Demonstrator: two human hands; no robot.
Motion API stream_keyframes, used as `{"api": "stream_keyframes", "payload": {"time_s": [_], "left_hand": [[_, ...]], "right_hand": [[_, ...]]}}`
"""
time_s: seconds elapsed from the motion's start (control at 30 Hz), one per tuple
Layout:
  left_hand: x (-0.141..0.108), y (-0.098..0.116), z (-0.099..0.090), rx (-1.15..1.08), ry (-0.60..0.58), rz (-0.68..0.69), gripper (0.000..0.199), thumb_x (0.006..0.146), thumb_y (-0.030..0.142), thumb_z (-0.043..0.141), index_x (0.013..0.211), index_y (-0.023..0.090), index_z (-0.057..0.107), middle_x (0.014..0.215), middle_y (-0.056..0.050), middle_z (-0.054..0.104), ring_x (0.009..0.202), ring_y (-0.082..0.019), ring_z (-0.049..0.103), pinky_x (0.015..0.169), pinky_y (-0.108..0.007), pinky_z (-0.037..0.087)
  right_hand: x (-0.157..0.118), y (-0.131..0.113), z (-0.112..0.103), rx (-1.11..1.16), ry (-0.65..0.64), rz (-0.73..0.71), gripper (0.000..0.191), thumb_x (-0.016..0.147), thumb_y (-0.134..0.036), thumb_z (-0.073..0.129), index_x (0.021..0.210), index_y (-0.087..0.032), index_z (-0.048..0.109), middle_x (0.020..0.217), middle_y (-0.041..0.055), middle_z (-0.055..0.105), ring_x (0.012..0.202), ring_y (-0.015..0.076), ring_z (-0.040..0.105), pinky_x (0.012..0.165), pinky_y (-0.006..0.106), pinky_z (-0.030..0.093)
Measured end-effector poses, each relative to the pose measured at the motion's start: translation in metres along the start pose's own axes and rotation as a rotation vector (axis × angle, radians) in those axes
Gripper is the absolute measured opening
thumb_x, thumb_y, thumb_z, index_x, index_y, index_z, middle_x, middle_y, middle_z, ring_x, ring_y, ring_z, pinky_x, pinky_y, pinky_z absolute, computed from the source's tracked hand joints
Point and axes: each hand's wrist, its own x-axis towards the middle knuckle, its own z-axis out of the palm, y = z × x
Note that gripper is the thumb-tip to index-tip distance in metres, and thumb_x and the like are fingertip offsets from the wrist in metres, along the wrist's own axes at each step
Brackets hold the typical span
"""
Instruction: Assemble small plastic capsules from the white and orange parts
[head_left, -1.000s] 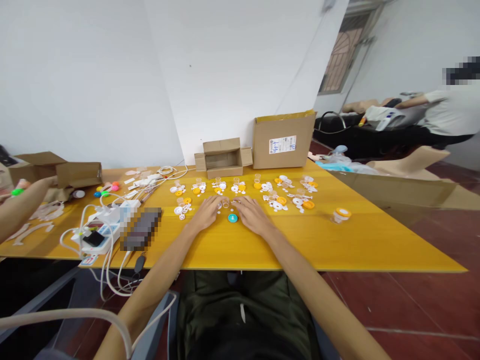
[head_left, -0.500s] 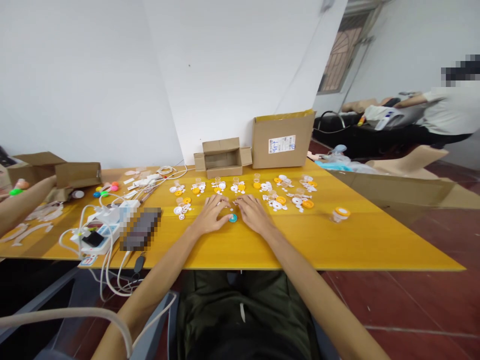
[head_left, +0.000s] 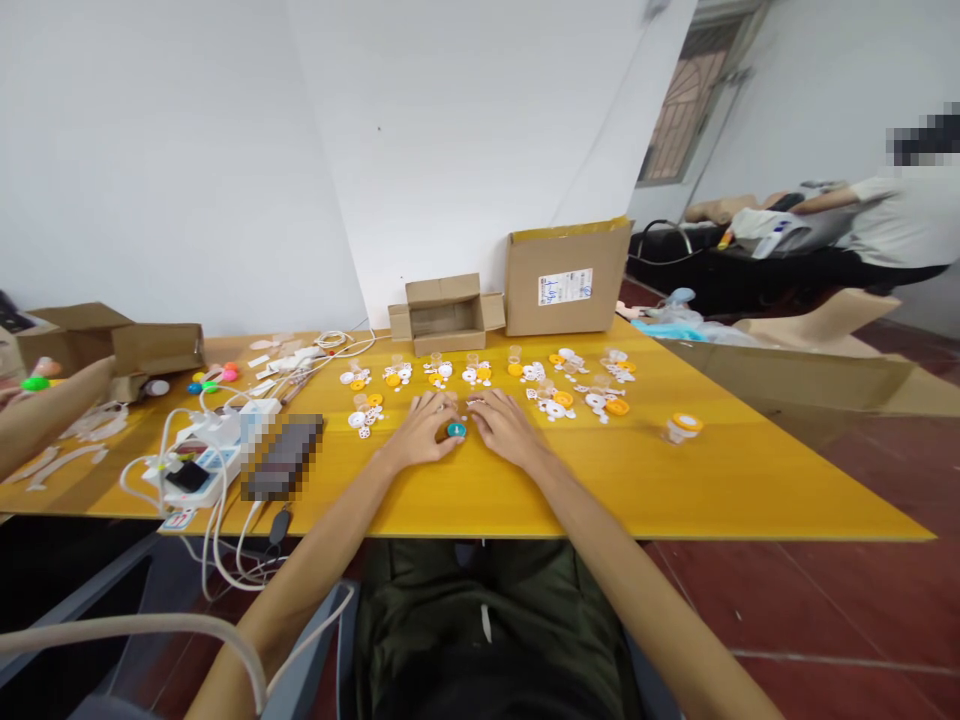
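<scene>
On the wooden table in front of me, my left hand [head_left: 424, 428] bends its fingers around a small round teal cap [head_left: 456, 430] with a white mark. The cap sits between its thumb and index finger. My right hand [head_left: 504, 425] is close on the right, its fingers curved and apart, resting over the table. Small white pieces [head_left: 474, 402] lie by its fingertips, partly hidden. Beyond both hands are groups of white gear-like discs [head_left: 556, 410], orange rings [head_left: 616, 407] and small clear cups [head_left: 514, 353].
An orange-lidded clear jar [head_left: 682, 428] stands at the right. An open cardboard box [head_left: 450, 340] and a larger closed one [head_left: 568, 290] line the back. Leftward are a phone [head_left: 283, 458], a power strip [head_left: 217, 460], cables and another person's arm [head_left: 60, 415]. Someone sits far right.
The teal cap has shifted slightly left, closer into my left hand, and its white mark now shows. My right hand has barely moved. The arm at far left has changed position a little.
</scene>
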Motion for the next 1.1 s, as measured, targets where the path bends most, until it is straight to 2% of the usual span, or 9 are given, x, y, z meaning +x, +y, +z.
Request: {"api": "stream_keyframes", "payload": {"time_s": [0.2, 0.33, 0.43, 0.67, 0.87, 1.1], "left_hand": [[-0.003, -0.003, -0.01, -0.037, 0.005, 0.01, 0.023, 0.093, 0.037, 0.06, 0.112, 0.025, 0.066, 0.115, -0.008, 0.061, 0.106, -0.028, 0.052, 0.099, -0.047, 0.044], [-0.004, -0.01, -0.012, -0.03, 0.084, -0.046, 0.022, 0.094, 0.028, 0.054, 0.114, 0.026, 0.063, 0.111, -0.007, 0.061, 0.105, -0.027, 0.053, 0.099, -0.045, 0.045], [-0.004, -0.015, -0.009, -0.018, 0.131, -0.083, 0.021, 0.094, 0.026, 0.053, 0.113, 0.024, 0.062, 0.116, -0.007, 0.06, 0.11, -0.027, 0.053, 0.101, -0.044, 0.044], [-0.003, -0.017, -0.006, -0.029, 0.058, -0.067, 0.024, 0.096, 0.033, 0.057, 0.118, 0.025, 0.062, 0.129, -0.008, 0.059, 0.12, -0.028, 0.053, 0.104, -0.045, 0.044], [-0.003, -0.016, -0.008, -0.065, -0.005, -0.079, 0.029, 0.098, 0.038, 0.054, 0.124, 0.026, 0.061, 0.132, -0.008, 0.061, 0.125, -0.029, 0.051, 0.106, -0.048, 0.042], [-0.004, -0.016, -0.012, -0.102, -0.017, -0.061, 0.019, 0.097, 0.033, 0.053, 0.112, 0.025, 0.062, 0.131, -0.007, 0.061, 0.124, -0.028, 0.051, 0.107, -0.047, 0.041]], "right_hand": [[0.0, -0.005, -0.004, -0.018, -0.06, -0.047, 0.027, 0.094, -0.01, 0.053, 0.107, -0.024, 0.072, 0.117, 0.0102, 0.067, 0.11, 0.0258, 0.058, 0.091, 0.041, 0.05], [-0.001, -0.005, -0.003, -0.027, -0.073, -0.049, 0.027, 0.094, -0.011, 0.056, 0.109, -0.025, 0.074, 0.118, 0.0109, 0.066, 0.111, 0.0263, 0.057, 0.092, 0.042, 0.05], [0.0, -0.005, -0.003, -0.032, -0.075, -0.047, 0.026, 0.095, -0.013, 0.056, 0.108, -0.025, 0.074, 0.118, 0.0107, 0.066, 0.112, 0.0262, 0.057, 0.093, 0.042, 0.05], [0.0, -0.006, -0.005, -0.04, -0.062, -0.034, 0.026, 0.097, -0.015, 0.053, 0.11, -0.025, 0.073, 0.118, 0.0109, 0.068, 0.111, 0.0262, 0.058, 0.091, 0.042, 0.051], [-0.002, 0.004, 0.006, -0.041, 0.012, 0.068, 0.03, 0.099, -0.017, 0.048, 0.116, -0.025, 0.071, 0.13, 0.0117, 0.065, 0.121, 0.0281, 0.054, 0.096, 0.045, 0.05], [-0.004, 0.009, 0.009, -0.007, -0.043, 0.081, 0.035, 0.099, -0.015, 0.045, 0.122, -0.025, 0.069, 0.122, 0.0108, 0.069, 0.111, 0.0253, 0.058, 0.094, 0.042, 0.051]]}}
